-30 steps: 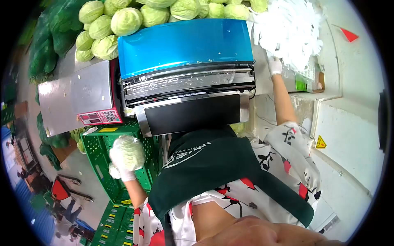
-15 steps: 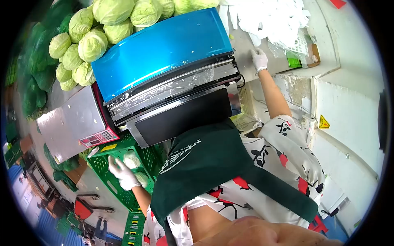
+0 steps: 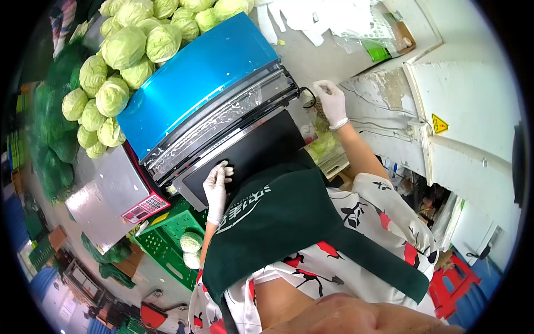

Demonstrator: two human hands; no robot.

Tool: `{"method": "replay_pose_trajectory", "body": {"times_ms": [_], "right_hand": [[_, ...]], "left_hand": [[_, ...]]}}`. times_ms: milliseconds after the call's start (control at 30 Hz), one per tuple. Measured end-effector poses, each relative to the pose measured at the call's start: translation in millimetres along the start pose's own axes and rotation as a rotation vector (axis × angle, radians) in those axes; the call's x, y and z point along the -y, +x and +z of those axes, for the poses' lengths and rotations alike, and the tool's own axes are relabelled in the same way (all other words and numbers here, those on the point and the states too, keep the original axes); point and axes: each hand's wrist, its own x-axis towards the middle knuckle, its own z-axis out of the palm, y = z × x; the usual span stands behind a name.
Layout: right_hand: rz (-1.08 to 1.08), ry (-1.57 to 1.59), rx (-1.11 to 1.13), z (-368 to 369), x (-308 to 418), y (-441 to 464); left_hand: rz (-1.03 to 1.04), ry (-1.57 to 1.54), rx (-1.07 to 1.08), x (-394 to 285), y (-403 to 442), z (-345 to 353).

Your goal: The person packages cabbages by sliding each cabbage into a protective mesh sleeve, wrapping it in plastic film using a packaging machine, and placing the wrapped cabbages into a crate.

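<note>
My left hand (image 3: 217, 192), in a white glove, is over the left part of the black plate (image 3: 250, 153) at the front of the film wrapping machine (image 3: 194, 83). Its fingers are bent and apart, with nothing visible in them. To the right of the machine is my right hand (image 3: 332, 104), also gloved. Its fingers are curled together; whatever they may hold is hidden. The machine has a blue lid, and clear film (image 3: 206, 119) lies across its middle. A dark cable (image 3: 306, 97) curves beside my right hand.
Cabbages (image 3: 123, 48) are piled behind and left of the machine. A red-edged scale (image 3: 105, 189) stands at left, above a green crate (image 3: 172, 242) holding cabbages. White strips (image 3: 322, 14) lie at back right. A pale basket (image 3: 332, 158) stands below my right hand.
My left hand has moved from above the green crate to the black plate, its fingers bending more. My right hand has drawn back from the white strips, and its fingers are curled. The view has turned.
</note>
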Motion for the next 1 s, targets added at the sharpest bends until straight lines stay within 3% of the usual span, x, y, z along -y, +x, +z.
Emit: {"method": "replay_pose_trajectory", "body": {"times_ms": [33, 67, 200, 433, 1000], "right_hand": [[-0.024, -0.027, -0.006, 3, 8, -12], [-0.049, -0.054, -0.012, 7, 20, -25], [0.070, 0.036, 0.035, 20, 11, -52], [0.302, 0.185, 0.115, 34, 47, -54], [0.512, 0.265, 0.172, 49, 26, -37]], "left_hand": [[0.083, 0.121, -0.057, 0, -1, 6], [0.334, 0.366, -0.107, -1, 0, 10], [0.039, -0.075, 0.125, -3, 12, 11], [-0.099, -0.353, 0.019, -27, 39, 17], [-0.172, -0.330, -0.014, -25, 46, 17]]}}
